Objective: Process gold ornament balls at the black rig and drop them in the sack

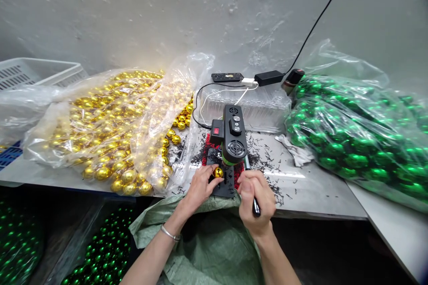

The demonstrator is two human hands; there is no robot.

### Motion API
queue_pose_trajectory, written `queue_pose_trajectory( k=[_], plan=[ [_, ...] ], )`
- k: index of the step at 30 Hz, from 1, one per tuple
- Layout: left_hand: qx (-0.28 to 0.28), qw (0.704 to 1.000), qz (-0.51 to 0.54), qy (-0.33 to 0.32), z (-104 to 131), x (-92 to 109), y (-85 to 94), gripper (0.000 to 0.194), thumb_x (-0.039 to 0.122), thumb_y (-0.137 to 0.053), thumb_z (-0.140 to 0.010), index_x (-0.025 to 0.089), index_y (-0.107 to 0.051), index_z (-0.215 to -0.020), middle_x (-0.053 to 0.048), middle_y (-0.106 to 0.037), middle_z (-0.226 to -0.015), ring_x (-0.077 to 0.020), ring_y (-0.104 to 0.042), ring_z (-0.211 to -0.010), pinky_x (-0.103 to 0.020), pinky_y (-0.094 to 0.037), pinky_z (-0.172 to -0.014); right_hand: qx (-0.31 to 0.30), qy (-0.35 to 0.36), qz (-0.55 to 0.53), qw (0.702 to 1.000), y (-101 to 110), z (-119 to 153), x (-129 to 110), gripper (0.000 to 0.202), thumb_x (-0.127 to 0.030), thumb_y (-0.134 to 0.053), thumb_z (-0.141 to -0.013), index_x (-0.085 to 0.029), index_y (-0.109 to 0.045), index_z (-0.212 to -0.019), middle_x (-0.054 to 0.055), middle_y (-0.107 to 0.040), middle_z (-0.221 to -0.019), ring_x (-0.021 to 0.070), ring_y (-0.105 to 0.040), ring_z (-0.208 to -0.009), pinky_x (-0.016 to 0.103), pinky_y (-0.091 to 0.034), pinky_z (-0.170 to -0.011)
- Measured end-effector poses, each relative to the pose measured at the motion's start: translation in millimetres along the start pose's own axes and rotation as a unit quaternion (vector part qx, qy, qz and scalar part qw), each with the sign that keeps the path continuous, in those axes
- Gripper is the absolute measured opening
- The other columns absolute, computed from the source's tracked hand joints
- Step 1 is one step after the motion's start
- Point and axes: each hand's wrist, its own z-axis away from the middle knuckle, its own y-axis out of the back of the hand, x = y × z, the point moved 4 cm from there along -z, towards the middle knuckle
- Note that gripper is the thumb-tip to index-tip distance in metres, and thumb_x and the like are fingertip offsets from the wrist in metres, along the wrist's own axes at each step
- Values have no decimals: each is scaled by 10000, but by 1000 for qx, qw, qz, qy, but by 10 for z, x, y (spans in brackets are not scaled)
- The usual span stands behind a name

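Left hand (199,187), grip pinching one gold bauble (218,172) under the small bench press (234,136); right hand (256,200), grip clenched on its lever (251,187). Beyond, on the tabletop (301,187), a large bag of gold baubles (110,133) apparently awaits processing.

A rough grey plastered wall (167,4) rises behind a pale worktable (310,187) under even light.

L hand (199,185) fingers pinched, R hand (254,199) fisted.
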Motion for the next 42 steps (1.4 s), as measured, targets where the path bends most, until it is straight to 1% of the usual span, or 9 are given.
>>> queue_pose_trajectory(
  k=[4, 8, 15, 19, 23, 27, 34, 39, 42],
  plan=[
    [2, 999, -22, -46, 24, 12, -40, 323, 325, -595, -916, 165, -617, -1196, -131, -689, -1120, -259, -638, -1038, -424, -507, -911, 0, 4, -4, 1000, -3, 5, 0, 244, 11, -436, -862, -198, -466, -742, -5, -489, -669, 132, -523, -694, 270, -423, -611],
    [18, 998, -45, -34, 25, -4, -73, 325, 345, -602, -910, 155, -628, -1174, -129, -681, -1087, -260, -624, -1018, -427, -493, -899, -1, 14, -4, 1000, -1, -4, -11, 242, 14, -439, -859, -199, -469, -747, -12, -473, -636, 140, -525, -705, 271, -427, -617],
    [46, 997, -67, -16, -16, -42, -139, 296, 352, -644, -881, 215, -657, -1143, -93, -657, -1125, -263, -571, -1064, -443, -421, -934, 1, 16, -7, 1000, -1, 17, -13, 248, 13, -438, -848, -204, -469, -732, -10, -489, -627, 145, -544, -705, 267, -445, -610],
    [44, 997, -67, -19, -14, -63, -152, 288, 347, -644, -882, 216, -655, -1138, -85, -658, -1110, -253, -566, -1057, -429, -405, -943, -12, 29, -6, 999, -40, 124, 77, 218, -13, -435, -852, -202, -467, -746, 8, -503, -669, 149, -538, -708, 272, -458, -604],
    [45, 997, -66, -15, -15, -86, -163, 307, 377, -655, -872, 203, -656, -1124, -86, -663, -1066, -254, -573, -1023, -434, -400, -938, -13, 78, 29, 996, -111, 279, 203, 194, -83, -401, -891, -200, -479, -758, 28, -536, -724, 151, -542, -686, 321, -490, -655],
    [38, 997, -64, -5, -22, -86, -169, 304, 393, -661, -865, 209, -661, -1107, -88, -666, -1050, -256, -578, -1012, -437, -399, -937, 15, 94, 40, 995, -186, 399, 287, 220, -139, -361, -930, -205, -473, -753, 21, -530, -724, 148, -541, -658, 362, -502, -689],
    [40, 997, -61, -8, -23, -72, -168, 304, 372, -665, -865, 197, -660, -1113, -95, -672, -1067, -261, -574, -1028, -444, -390, -945, 68, 68, 23, 995, -262, 499, 355, 235, -169, -342, -953, -213, -461, -754, -6, -504, -718, 132, -537, -648, 392, -520, -779],
    [42, 998, -55, -9, -18, -69, -157, 309, 360, -669, -862, 186, -662, -1118, -103, -675, -1079, -264, -576, -1045, -452, -395, -951, 19, 117, 37, 992, -274, 489, 369, 237, -152, -364, -938, -213, -458, -729, 2, -514, -707, 136, -553, -663, 335, -505, -691],
    [43, 998, -47, -8, -48, -64, -160, 298, 346, -669, -862, 185, -667, -1112, -106, -677, -1097, -266, -578, -1062, -468, -393, -970, 28, 94, 16, 995, -158, 311, 248, 238, -99, -367, -910, -208, -451, -716, 2, -496, -685, 137, -524, -641, 313, -473, -630]
  ],
)
